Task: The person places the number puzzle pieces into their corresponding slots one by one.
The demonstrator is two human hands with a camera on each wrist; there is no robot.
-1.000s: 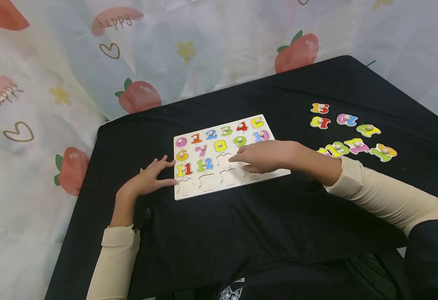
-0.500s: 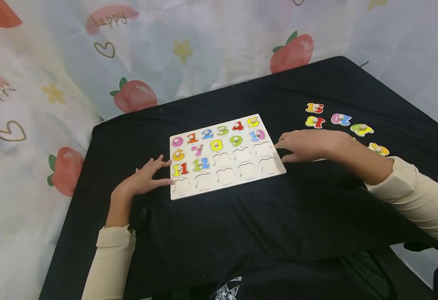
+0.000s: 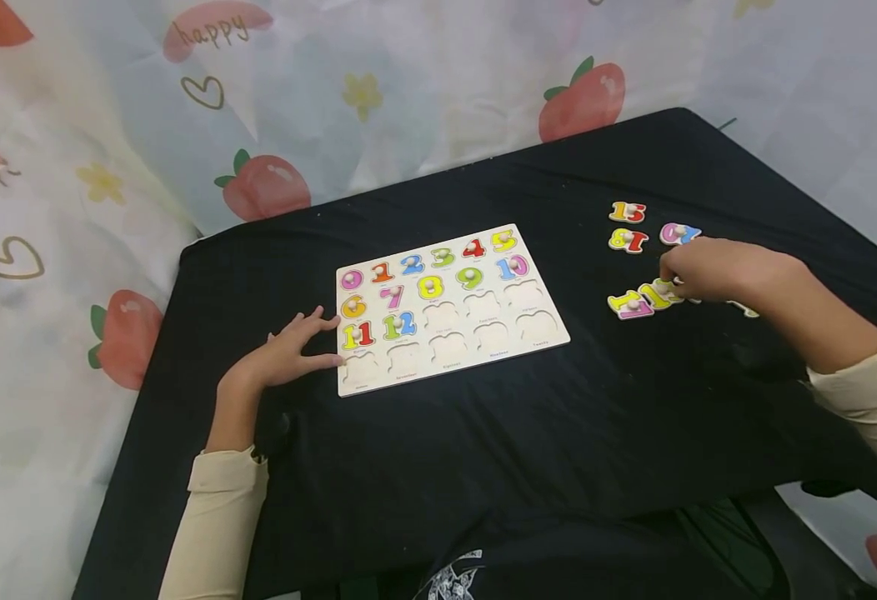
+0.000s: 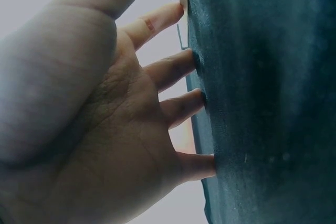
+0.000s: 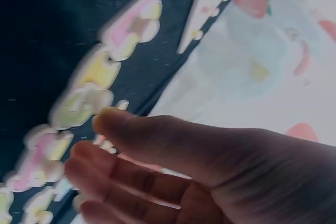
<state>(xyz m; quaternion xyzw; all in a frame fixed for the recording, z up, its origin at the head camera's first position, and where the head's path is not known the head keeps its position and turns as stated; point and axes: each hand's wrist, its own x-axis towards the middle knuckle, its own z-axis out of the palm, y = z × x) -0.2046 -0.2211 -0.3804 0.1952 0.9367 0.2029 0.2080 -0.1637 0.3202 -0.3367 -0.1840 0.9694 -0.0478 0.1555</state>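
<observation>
My left hand (image 3: 281, 358) lies at the left edge of a wooden number puzzle board (image 3: 427, 367), fingers spread; in the left wrist view its fingertips (image 4: 191, 166) meet the dark cloth. Number pieces 0 to 12 sit in the board above and beside bare recesses. My right hand (image 3: 731, 271) reaches over loose number pieces on the right. In the right wrist view its thumb and fingers stand apart, thumb tip right by the knob of the yellow-and-green 13 piece (image 5: 86, 85). Beside that lies a yellow-and-pink piece (image 3: 633, 307). The hand hides other pieces in the head view.
Farther back on the black-clothed table (image 3: 438, 467) lie the 15 piece (image 3: 628, 212), an upside-down 18 piece (image 3: 628, 241) and a pink-and-blue 20 piece (image 3: 679, 233). Behind the table hangs a white fruit-print cloth (image 3: 423, 83).
My right hand has left the board, moving right to the loose pieces. The left hand stays at the board's left edge. The head view has shifted slightly.
</observation>
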